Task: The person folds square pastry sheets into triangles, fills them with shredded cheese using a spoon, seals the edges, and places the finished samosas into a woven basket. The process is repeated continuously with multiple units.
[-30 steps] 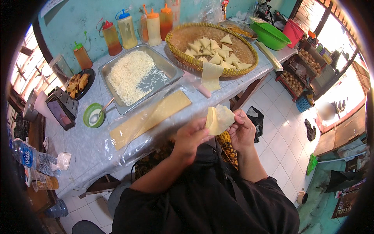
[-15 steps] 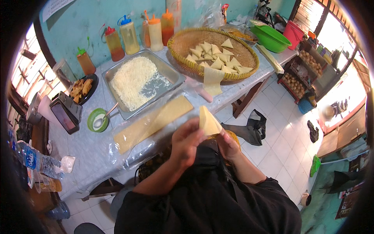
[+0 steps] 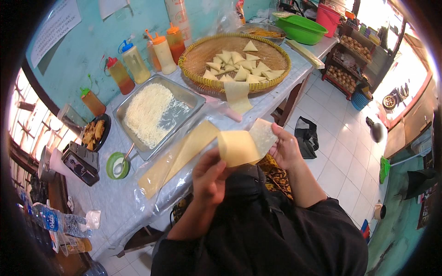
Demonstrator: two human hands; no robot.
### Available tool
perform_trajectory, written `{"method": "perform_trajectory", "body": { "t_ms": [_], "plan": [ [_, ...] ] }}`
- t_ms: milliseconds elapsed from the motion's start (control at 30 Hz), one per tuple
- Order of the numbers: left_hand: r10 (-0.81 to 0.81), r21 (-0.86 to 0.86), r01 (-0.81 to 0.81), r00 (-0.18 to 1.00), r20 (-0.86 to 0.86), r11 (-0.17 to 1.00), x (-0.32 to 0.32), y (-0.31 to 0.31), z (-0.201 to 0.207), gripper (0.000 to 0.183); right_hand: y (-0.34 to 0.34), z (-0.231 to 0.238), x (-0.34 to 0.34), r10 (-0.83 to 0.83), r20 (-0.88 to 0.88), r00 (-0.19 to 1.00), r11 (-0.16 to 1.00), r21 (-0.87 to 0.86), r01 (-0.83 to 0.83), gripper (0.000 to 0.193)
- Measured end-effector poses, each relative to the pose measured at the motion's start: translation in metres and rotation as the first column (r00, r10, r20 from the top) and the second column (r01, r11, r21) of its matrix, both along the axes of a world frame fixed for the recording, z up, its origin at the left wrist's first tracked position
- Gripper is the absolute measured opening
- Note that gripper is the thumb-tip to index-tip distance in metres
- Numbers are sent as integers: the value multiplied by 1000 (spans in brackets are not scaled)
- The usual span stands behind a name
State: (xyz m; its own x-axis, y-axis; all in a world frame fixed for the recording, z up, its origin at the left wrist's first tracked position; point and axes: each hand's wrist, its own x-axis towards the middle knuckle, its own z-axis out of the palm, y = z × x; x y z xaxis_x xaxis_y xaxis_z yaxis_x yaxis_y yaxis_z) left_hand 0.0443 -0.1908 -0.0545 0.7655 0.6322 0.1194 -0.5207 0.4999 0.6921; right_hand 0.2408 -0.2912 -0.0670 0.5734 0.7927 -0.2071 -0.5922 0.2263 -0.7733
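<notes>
Both my hands hold one pale yellow pastry sheet (image 3: 241, 146) in front of my chest, partly folded over. My left hand (image 3: 209, 177) grips its lower left edge and my right hand (image 3: 284, 149) pinches its right side. On the table just beyond lies a long stack of the same sheets (image 3: 177, 156) on clear plastic. A metal tray (image 3: 191, 99) holds shredded white cheese (image 3: 146, 112). A round woven basket (image 3: 276, 48) holds several folded triangles (image 3: 239, 66), and one loose sheet (image 3: 238, 95) hangs over its near rim.
Several squeeze bottles (image 3: 133, 60) stand along the teal wall. A small green bowl with a spoon (image 3: 117, 164), a dark plate of fried pieces (image 3: 94, 132), a black box (image 3: 82, 161) and a water bottle (image 3: 55, 221) sit at the left. A green basin (image 3: 301, 28) stands at the far end.
The sheet was first spread between my hands, then turned up on edge, and is now folded over and held a little lower and wider.
</notes>
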Motion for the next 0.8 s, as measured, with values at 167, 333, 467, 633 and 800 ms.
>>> {"method": "perform_trajectory", "body": {
  "t_ms": [167,333,467,633,800],
  "plan": [
    [30,-49,-26,995,92,998,-2,7,9,33,-14,10,30,-42,-130,991,987,146,61,45],
    [105,-122,-87,983,149,989,-10,18,11,34,-34,-7,69,-28,-207,978,926,363,103,44],
    [77,-113,-48,959,274,992,-27,35,13,41,-55,-27,103,-40,-228,973,900,415,134,44],
    [85,-188,12,863,499,982,-47,51,15,50,-85,-48,141,-28,-217,976,872,471,129,43],
    [145,-198,-55,865,479,979,-62,55,24,47,-91,-31,146,-269,-189,944,899,303,316,43]
  ]
}}
